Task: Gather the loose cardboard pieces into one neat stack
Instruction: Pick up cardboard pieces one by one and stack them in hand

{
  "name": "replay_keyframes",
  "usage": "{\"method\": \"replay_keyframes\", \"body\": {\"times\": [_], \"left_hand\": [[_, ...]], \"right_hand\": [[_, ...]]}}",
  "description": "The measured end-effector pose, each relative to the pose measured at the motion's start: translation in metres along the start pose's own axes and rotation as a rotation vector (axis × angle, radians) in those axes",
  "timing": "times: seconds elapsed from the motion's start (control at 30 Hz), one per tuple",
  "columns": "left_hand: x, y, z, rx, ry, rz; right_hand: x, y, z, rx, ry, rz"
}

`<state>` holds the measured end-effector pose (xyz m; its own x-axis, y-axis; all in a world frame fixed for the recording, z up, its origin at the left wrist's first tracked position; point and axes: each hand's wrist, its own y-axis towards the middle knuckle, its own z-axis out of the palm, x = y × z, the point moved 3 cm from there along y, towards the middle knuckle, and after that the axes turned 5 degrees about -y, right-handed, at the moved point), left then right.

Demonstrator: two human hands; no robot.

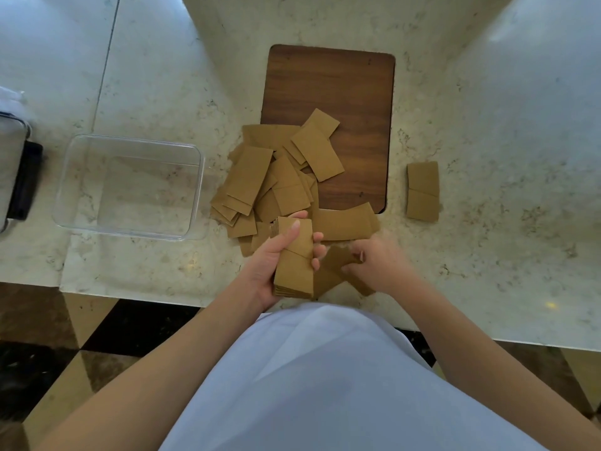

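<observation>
Starting at the left of the frame: there's a clear plastic container [130,187] sitting on the marble counter [156,92], nothing in it as far as I can see, and it doesn't look like part of the job right now. At the far left edge there's some dark and metal thing, too cut off to say what.

Middle of the frame is where the mess is. A big loose pile of cardboard pieces [276,180] is fanned out every which way, half on the counter and half over the lower left corner of the wooden board [338,89]. That's most of the work left, I'd say.

Just below the pile, the left hand [276,262] is wrapped around a small stack [294,258], thumb on top, fingers curled round the right edge, holding it up off the counter near the front edge. It looks reasonably squared up, so the gathering is clearly started, but it's only a handful of pieces.

Right next to it, the right hand [377,265] is blurry; it seems to be pinching one or two pieces [338,268] low on the counter, touching or nearly touching the stack's side. How tight that grip is, I can't really tell.

Far right of the middle, a separate pair of pieces [422,190] lies on its own, well apart from the pile. That'll need fetching too.

My guess: maybe a quarter done, tops.
</observation>
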<state>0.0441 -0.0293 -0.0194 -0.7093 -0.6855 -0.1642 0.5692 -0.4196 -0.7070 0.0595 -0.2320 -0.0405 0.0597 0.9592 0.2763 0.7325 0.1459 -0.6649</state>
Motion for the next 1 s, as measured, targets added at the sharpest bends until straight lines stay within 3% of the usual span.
{"method": "replay_keyframes", "body": {"times": [0.3,0.6,0.77,0.9,1.0], "left_hand": [[0.002,0.005,-0.007,-0.229,0.096,0.052],[0.004,0.002,0.002,-0.206,0.298,0.058],[0.005,-0.001,0.004,-0.171,0.361,-0.038],[0.007,-0.002,0.007,-0.103,0.399,-0.086],[0.008,-0.002,0.001,-0.169,0.378,-0.053]], "right_hand": [[0.005,-0.021,-0.039,-0.052,0.562,0.011],[0.02,-0.025,-0.037,0.028,1.085,0.043],[0.028,-0.021,-0.026,0.102,0.913,0.057],[0.043,-0.017,-0.02,-0.005,0.684,-0.024],[0.038,-0.005,-0.021,-0.084,0.498,-0.046]]}}
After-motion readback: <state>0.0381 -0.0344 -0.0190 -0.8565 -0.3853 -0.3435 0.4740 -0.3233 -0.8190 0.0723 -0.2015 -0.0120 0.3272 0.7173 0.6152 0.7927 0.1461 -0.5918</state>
